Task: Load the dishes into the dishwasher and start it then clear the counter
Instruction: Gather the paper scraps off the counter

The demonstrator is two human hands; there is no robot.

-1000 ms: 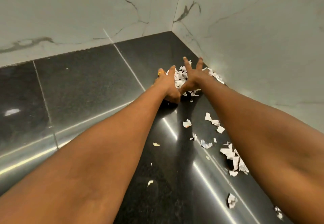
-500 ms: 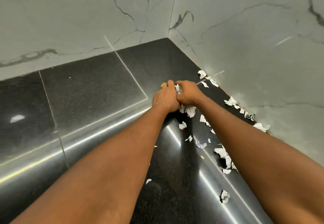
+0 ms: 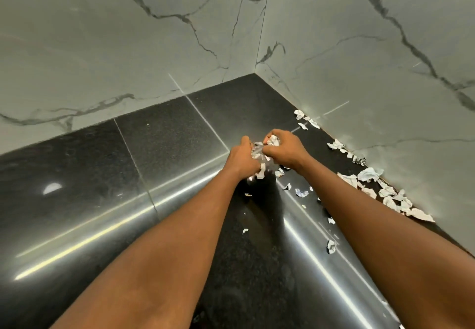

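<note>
**Surface.** Counter (image 3: pixel 167 143): black polished stone, finely speckled, jointed into slabs, with long streaks of reflected light across it.

**Room.** Left wall (image 3: pixel 102 45) and right wall (image 3: pixel 372 71): pale grey marble-look panels with dark veins. They meet in a corner well beyond the fingertips.

**Left hand** (image 3: pixel 241 160): reaches forward, back of the hand up. The fingers are curled inward and clenched on the wad of paper scraps (image 3: pixel 258 148). One white strip hangs out under the heel of the hand.

**Wad of paper scraps:** crumpled white and grey pieces, pressed between the curled fingers of both hands. Whether it rests on the counter or is lifted off it cannot be told.

**Right hand** (image 3: pixel 285 150): just beside the left hand, knuckles up. The fingers are curled round the same wad, and a white crumpled bit shows at the top of the fist.

**Loose scraps** (image 3: pixel 300 192): small pieces lying on the counter, on the near side of the right fingers and beside the right forearm. They lie apart from both hands.

**Single scrap** (image 3: pixel 245 231): a tiny piece between the two forearms, well short of the fingers.

**Wall-edge scraps** (image 3: pixel 370 177): a ragged line of larger torn pieces along the foot of the right wall. It runs from beyond the right fingertips back past the wrist, to the right of the fingers and untouched by them.
</note>
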